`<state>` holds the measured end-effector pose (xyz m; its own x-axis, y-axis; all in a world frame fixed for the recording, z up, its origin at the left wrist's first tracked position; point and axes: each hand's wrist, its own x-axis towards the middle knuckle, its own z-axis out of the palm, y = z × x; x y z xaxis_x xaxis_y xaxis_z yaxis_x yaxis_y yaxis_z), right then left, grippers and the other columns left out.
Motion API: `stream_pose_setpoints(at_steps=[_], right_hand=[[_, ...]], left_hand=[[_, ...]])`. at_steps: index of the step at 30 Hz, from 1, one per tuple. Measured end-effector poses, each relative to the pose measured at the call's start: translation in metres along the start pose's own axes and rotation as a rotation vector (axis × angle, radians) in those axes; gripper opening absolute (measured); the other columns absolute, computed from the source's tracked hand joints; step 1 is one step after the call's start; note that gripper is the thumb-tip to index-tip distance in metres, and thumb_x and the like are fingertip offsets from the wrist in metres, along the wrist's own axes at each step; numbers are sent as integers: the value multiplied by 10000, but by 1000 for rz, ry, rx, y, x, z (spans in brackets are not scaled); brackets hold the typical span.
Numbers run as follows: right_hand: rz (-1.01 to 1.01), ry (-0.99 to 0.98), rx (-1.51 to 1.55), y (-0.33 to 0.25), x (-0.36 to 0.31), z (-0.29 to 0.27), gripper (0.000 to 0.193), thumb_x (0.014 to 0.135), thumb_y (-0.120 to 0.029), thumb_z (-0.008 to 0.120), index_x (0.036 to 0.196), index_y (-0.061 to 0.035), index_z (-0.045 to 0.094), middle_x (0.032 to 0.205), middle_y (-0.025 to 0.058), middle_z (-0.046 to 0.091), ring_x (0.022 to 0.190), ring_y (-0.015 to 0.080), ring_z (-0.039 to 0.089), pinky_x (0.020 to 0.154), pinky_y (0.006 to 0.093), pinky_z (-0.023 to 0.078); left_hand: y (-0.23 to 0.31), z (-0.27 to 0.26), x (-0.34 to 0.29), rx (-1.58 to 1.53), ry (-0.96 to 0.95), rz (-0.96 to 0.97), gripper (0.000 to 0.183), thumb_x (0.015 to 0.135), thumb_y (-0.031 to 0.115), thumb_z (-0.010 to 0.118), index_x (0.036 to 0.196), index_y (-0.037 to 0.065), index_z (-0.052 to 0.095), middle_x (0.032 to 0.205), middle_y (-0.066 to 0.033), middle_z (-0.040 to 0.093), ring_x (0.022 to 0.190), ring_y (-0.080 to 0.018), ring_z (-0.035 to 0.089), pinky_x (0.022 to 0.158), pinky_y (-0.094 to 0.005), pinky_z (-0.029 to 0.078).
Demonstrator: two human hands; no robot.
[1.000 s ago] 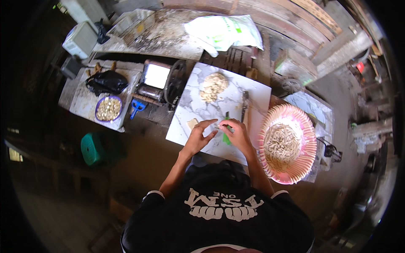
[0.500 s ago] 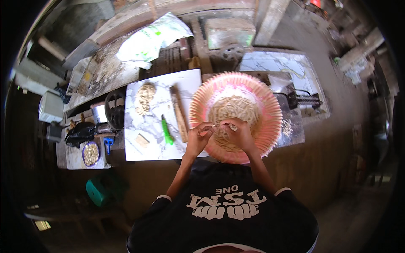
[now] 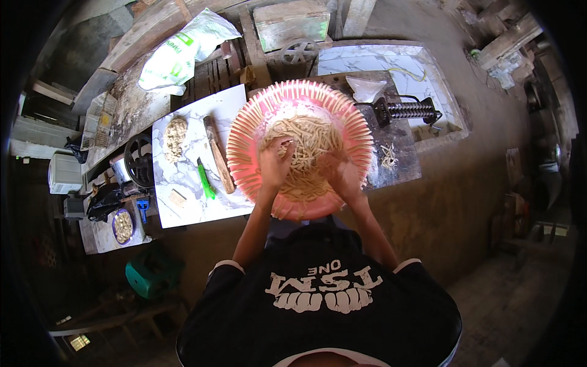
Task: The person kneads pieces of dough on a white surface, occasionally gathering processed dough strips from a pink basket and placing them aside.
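Observation:
A pink basin [image 3: 315, 211] holds a heap of pale, thin dough strips [image 3: 306, 137], with white flour on its far inner wall. Many similar strips hang side by side over its rim. My left hand [image 3: 277, 164] is above the left part of the heap, its fingers curled toward the thumb. Something pale shows at those fingertips, too small to name. Over the heap's right side, my right hand [image 3: 340, 177] is low and smeared by motion, so its finger pose is unclear.
Left of the basin, a marbled board [image 3: 183, 205] bears a wooden stick [image 3: 218, 153], a green-handled knife [image 3: 206, 180] and a pile of pale pieces [image 3: 175, 139]. A metal roller device [image 3: 406, 112] and loose scraps [image 3: 388, 156] are right. A white sack [image 3: 186, 52] lies behind.
My hands were together in a pinch near the basin's front left; now they are apart over the strips. The view has shifted, moving the basin and table leftward in the picture.

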<state>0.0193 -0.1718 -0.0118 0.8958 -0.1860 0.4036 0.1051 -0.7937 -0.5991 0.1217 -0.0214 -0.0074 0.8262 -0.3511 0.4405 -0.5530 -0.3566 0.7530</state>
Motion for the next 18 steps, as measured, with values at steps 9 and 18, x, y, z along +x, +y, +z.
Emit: stream_pose_setpoints(at_steps=[9, 18], right_hand=[[-7, -36, 140, -5, 2, 5, 164, 701, -95, 602, 863, -71, 588, 822, 100, 563, 820, 287, 537, 700, 375, 441], [-225, -280, 335, -30, 46, 29, 132, 755, -105, 581, 871, -43, 587, 816, 111, 569, 789, 287, 532, 690, 358, 431]], left_hand=[[4, 0, -25, 37, 39, -98, 170, 713, 94, 623, 871, 37, 598, 893, -131, 600, 841, -293, 554, 761, -362, 418], [19, -31, -57, 123, 263, -245, 154, 735, 94, 606, 878, 36, 606, 921, -106, 602, 870, -276, 542, 791, -353, 400]])
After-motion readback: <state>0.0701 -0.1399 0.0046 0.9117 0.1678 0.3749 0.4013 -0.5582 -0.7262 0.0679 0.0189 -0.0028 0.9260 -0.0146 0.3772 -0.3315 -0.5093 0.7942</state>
